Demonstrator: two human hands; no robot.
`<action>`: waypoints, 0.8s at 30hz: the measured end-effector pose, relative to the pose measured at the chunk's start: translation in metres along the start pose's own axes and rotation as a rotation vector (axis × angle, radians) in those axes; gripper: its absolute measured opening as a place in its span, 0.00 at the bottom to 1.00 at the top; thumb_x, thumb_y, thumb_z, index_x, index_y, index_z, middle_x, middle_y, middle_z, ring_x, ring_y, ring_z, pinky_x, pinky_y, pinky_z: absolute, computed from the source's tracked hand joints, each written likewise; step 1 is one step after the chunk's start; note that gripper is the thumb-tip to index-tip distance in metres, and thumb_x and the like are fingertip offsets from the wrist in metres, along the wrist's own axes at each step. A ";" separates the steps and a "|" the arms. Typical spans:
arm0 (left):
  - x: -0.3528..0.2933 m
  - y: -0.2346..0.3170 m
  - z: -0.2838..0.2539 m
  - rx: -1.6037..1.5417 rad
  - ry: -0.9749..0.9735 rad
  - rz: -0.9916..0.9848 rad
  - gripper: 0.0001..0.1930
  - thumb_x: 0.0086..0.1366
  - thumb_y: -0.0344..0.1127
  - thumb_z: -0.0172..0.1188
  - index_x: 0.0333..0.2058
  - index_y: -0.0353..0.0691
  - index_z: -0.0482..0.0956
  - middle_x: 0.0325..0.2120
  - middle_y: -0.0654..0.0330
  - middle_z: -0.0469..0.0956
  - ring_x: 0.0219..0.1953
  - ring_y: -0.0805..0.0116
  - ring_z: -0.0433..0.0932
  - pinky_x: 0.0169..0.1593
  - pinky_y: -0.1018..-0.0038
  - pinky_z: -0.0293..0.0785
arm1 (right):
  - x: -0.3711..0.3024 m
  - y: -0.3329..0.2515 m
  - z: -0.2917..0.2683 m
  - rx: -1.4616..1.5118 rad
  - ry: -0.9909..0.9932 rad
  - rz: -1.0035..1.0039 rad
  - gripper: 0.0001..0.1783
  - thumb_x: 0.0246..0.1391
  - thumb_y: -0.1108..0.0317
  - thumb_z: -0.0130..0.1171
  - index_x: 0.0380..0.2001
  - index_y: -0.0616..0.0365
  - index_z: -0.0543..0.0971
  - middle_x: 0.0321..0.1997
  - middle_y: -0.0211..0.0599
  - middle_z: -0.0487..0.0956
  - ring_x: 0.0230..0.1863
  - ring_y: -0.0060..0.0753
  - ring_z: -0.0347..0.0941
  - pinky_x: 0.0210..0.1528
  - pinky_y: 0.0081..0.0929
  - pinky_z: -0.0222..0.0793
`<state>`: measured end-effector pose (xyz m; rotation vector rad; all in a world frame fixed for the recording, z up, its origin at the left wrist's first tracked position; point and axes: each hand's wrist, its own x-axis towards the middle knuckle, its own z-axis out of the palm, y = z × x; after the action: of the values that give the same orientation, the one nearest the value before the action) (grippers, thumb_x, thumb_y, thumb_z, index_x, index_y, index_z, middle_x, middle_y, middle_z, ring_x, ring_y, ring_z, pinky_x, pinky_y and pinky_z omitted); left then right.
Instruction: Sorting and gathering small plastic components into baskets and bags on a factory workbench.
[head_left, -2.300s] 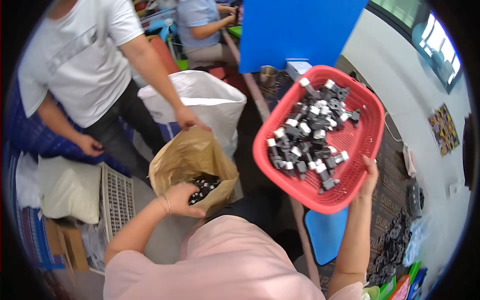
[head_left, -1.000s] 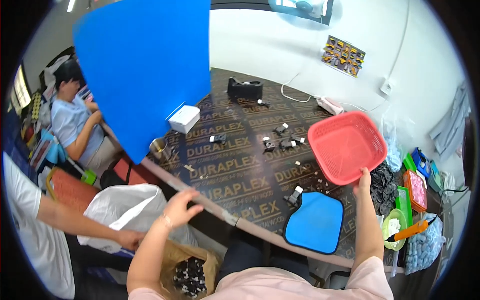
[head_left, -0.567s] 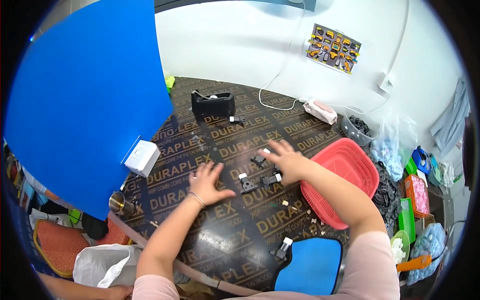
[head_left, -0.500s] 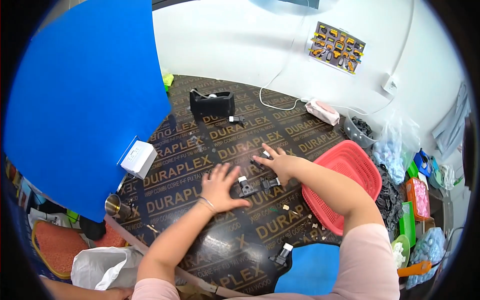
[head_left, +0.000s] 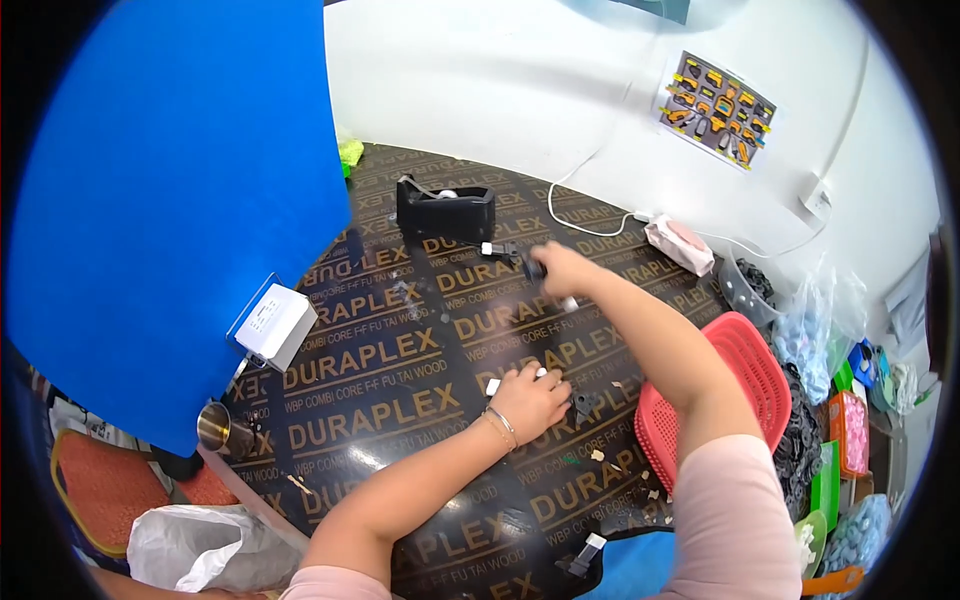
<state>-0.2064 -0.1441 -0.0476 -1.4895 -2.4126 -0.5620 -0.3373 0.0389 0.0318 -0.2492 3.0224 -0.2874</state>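
Note:
My left hand (head_left: 530, 403) is low on the dark table, fingers bent over small black plastic parts with white ends. A black part (head_left: 582, 403) shows beside its fingertips, and a white end (head_left: 493, 388) peeks out near the thumb side. My right hand (head_left: 565, 272) is farther off, closed on a small black plastic part (head_left: 535, 267) and slightly blurred. Just left of it lies another black part with a white end (head_left: 498, 250), in front of the black tape dispenser (head_left: 446, 212). One more such part (head_left: 582, 555) lies at the table's near edge.
A red plastic basket (head_left: 655, 437) stands under my right forearm. Black rings (head_left: 795, 450) are heaped beyond it. A white box (head_left: 277, 325) and a metal cup (head_left: 222, 430) are on the left by a blue panel (head_left: 180, 200). A wipes pack (head_left: 680, 246) lies near the wall.
My right hand has moved away toward the tape dispenser and closed on a black part. My left hand has moved right and come down over the parts. The view has shifted slightly.

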 end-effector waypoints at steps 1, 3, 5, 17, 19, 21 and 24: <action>-0.002 -0.001 -0.002 -0.002 0.003 -0.006 0.12 0.54 0.44 0.59 0.36 0.47 0.76 0.49 0.63 0.71 0.50 0.56 0.69 0.40 0.62 0.72 | 0.021 0.000 0.000 0.092 0.109 -0.024 0.23 0.28 0.69 0.63 0.36 0.60 0.75 0.41 0.54 0.70 0.41 0.55 0.70 0.46 0.39 0.68; -0.008 0.002 -0.019 0.004 -0.002 0.108 0.11 0.54 0.43 0.60 0.34 0.47 0.75 0.47 0.64 0.73 0.53 0.58 0.69 0.41 0.63 0.72 | 0.057 -0.008 0.009 0.127 0.229 0.046 0.25 0.28 0.67 0.62 0.38 0.60 0.77 0.45 0.55 0.69 0.43 0.55 0.71 0.48 0.38 0.68; -0.010 0.009 -0.032 0.018 -0.021 0.150 0.10 0.54 0.42 0.59 0.33 0.46 0.75 0.42 0.66 0.75 0.54 0.60 0.68 0.40 0.64 0.73 | 0.073 -0.009 0.027 0.010 0.175 0.076 0.28 0.31 0.66 0.62 0.45 0.53 0.77 0.53 0.49 0.69 0.52 0.52 0.69 0.54 0.37 0.66; -0.070 0.018 -0.114 -0.568 -0.209 -0.188 0.31 0.40 0.27 0.62 0.49 0.44 0.73 0.34 0.54 0.76 0.39 0.57 0.76 0.43 0.68 0.73 | -0.146 -0.076 -0.066 0.145 0.067 -0.433 0.18 0.31 0.72 0.66 0.32 0.60 0.77 0.37 0.45 0.78 0.39 0.48 0.74 0.42 0.36 0.71; -0.093 0.024 -0.121 -0.625 -0.206 -0.272 0.29 0.41 0.29 0.62 0.49 0.44 0.72 0.36 0.56 0.77 0.41 0.56 0.75 0.45 0.67 0.72 | -0.218 -0.084 -0.054 0.236 -0.089 -0.494 0.17 0.33 0.72 0.65 0.33 0.59 0.78 0.41 0.42 0.77 0.41 0.46 0.74 0.42 0.37 0.72; -0.124 0.040 -0.144 -0.662 -0.211 -0.369 0.31 0.41 0.29 0.63 0.50 0.45 0.72 0.34 0.56 0.76 0.40 0.58 0.76 0.46 0.68 0.72 | -0.284 -0.110 -0.033 0.122 -0.136 -0.628 0.14 0.37 0.72 0.61 0.33 0.57 0.79 0.47 0.41 0.74 0.47 0.45 0.72 0.43 0.36 0.73; -0.175 0.070 -0.186 -0.760 0.010 -0.542 0.33 0.40 0.27 0.63 0.51 0.42 0.71 0.31 0.61 0.73 0.36 0.69 0.73 0.45 0.75 0.69 | -0.347 -0.135 0.010 -0.009 -0.175 -0.540 0.10 0.43 0.71 0.55 0.31 0.55 0.81 0.52 0.38 0.71 0.50 0.46 0.69 0.45 0.35 0.73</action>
<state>-0.0633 -0.3390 0.0617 -0.9723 -2.7351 -1.7424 0.0256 -0.0340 0.0762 -1.0336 2.7274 -0.2709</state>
